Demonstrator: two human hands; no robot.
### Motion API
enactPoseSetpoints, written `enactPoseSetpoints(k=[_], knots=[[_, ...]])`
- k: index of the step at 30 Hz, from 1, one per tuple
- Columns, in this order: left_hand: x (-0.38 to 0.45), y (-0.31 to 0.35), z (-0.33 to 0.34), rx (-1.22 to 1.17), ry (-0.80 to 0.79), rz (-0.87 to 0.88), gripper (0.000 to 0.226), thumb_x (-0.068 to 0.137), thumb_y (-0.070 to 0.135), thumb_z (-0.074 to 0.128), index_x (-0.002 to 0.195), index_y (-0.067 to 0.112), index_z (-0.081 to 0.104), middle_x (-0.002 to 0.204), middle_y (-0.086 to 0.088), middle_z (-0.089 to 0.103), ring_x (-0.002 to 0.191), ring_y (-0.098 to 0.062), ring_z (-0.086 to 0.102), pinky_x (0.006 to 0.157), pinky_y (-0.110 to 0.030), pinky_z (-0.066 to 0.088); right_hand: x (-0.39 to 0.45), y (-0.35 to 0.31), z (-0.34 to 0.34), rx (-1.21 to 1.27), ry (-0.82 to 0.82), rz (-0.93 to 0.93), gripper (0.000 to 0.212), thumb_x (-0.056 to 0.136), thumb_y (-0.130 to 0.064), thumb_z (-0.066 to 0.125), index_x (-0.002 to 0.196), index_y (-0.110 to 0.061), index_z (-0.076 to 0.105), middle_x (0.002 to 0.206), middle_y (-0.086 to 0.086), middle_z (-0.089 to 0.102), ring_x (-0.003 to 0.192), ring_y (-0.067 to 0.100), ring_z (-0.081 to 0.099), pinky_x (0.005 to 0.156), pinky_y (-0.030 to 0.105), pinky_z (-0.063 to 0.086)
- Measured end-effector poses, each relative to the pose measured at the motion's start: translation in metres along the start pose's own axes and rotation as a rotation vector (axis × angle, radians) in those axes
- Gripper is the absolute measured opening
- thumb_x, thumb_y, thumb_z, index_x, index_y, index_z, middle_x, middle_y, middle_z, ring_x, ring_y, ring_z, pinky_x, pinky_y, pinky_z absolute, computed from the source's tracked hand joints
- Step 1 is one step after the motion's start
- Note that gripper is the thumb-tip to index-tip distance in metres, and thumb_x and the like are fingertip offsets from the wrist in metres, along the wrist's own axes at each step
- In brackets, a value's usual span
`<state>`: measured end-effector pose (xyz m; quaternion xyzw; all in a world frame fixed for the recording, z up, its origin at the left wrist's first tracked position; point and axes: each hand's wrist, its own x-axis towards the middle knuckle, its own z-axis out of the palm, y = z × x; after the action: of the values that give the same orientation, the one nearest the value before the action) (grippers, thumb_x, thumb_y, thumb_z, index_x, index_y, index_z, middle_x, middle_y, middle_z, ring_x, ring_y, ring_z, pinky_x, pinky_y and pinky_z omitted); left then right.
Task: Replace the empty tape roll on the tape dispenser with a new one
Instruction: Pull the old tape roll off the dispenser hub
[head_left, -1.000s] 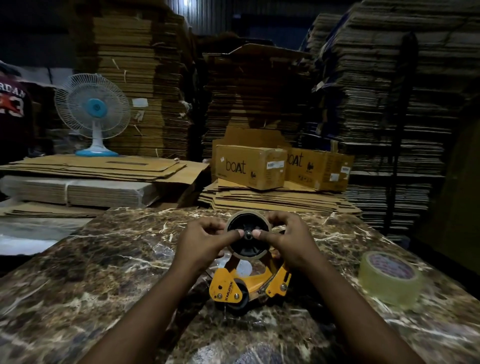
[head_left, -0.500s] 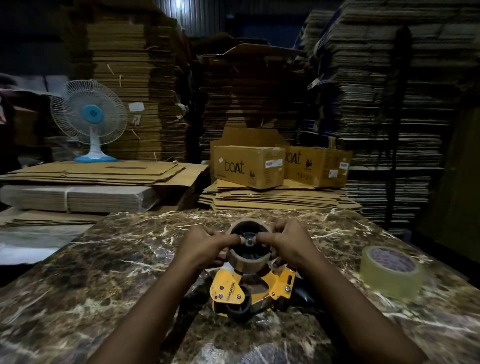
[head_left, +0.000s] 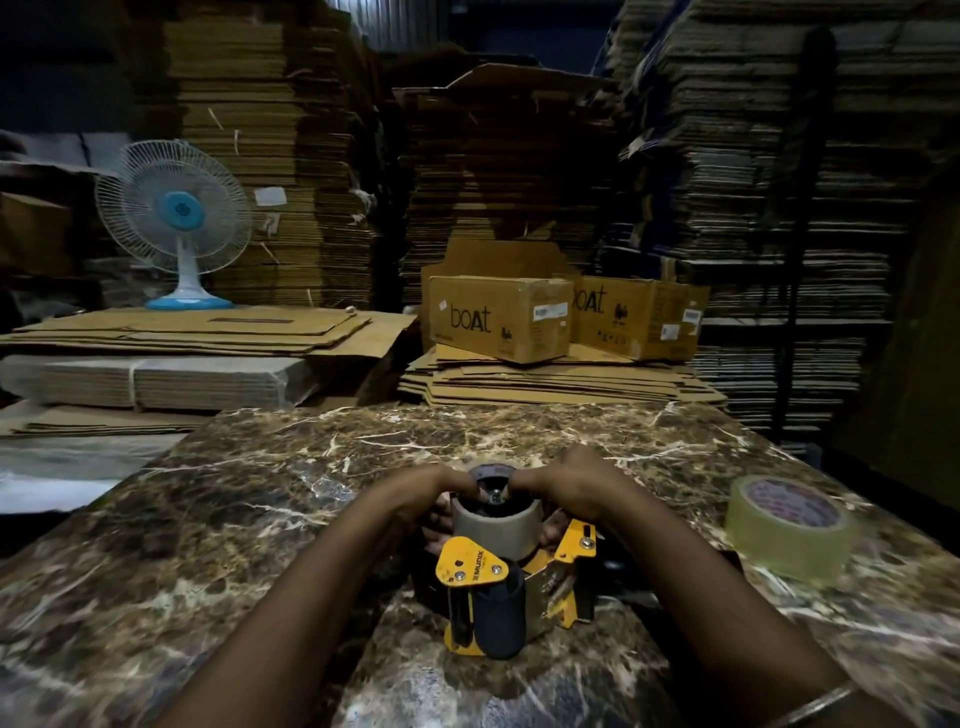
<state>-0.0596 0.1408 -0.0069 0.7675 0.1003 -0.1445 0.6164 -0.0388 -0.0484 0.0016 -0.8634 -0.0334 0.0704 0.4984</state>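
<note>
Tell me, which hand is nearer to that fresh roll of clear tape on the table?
The right hand. It grips the empty core on the dispenser, with the new tape roll lying off to its right, untouched. The left hand grips the core's far side, farther away.

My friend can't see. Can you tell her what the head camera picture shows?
Two bare hands, left hand and right hand, grip an empty cardboard tape core sitting on a yellow tape dispenser on a marble table. A new clear tape roll lies to the right; boxes marked "boat", cardboard stacks and a fan stand behind.
</note>
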Motion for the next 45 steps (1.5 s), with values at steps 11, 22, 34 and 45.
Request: enactPoseSetpoints(k=[11, 22, 34, 45], knots=[[-0.016, -0.002, -0.006, 0.010, 0.046, 0.081, 0.037, 0.076, 0.028, 0.076, 0.101, 0.002, 0.068, 0.091, -0.013, 0.061, 0.071, -0.022, 0.058, 0.050, -0.025, 0.047, -0.003, 0.001, 0.001, 0.021, 0.014, -0.050, 0.032, 0.076, -0.019, 0.083, 0.083, 0.009, 0.069, 0.064, 0.015, 0.068, 0.045, 0.025, 0.063, 0.051, 0.032, 0.055], [-0.045, 0.000, -0.030, 0.421, -0.151, 0.052, 0.107, 0.077, 0.032, 0.078, 0.155, 0.026, 0.005, 0.157, -0.008, 0.032, 0.125, -0.021, 0.043, 0.074, -0.025, 0.039, -0.008, 0.000, 0.003, -0.205, 0.104, -0.391, 0.065, 0.067, -0.064, 0.068, 0.113, -0.020, 0.072, 0.108, 0.001, 0.070, 0.096, 0.018, 0.065, 0.072, 0.033, 0.053], [-0.035, -0.005, -0.030, 0.325, -0.119, 0.015, 0.129, 0.067, 0.025, 0.085, 0.154, 0.026, -0.011, 0.162, -0.011, 0.016, 0.147, -0.031, 0.021, 0.115, -0.043, 0.023, -0.019, -0.001, -0.002, -0.169, -0.222, -0.427, 0.094, 0.070, -0.021, 0.091, 0.150, -0.018, 0.043, 0.145, 0.002, 0.054, 0.133, 0.016, 0.051, 0.110, 0.031, 0.043], [-0.043, -0.001, -0.021, 0.267, -0.090, -0.004, 0.143, 0.051, 0.025, 0.087, 0.153, 0.031, -0.013, 0.164, -0.011, 0.001, 0.148, -0.036, 0.011, 0.115, -0.053, 0.021, -0.025, 0.000, -0.003, -0.184, -0.170, -0.517, 0.082, 0.078, -0.027, 0.085, 0.145, -0.030, 0.038, 0.128, -0.002, 0.054, 0.118, 0.019, 0.060, 0.097, 0.038, 0.057]])
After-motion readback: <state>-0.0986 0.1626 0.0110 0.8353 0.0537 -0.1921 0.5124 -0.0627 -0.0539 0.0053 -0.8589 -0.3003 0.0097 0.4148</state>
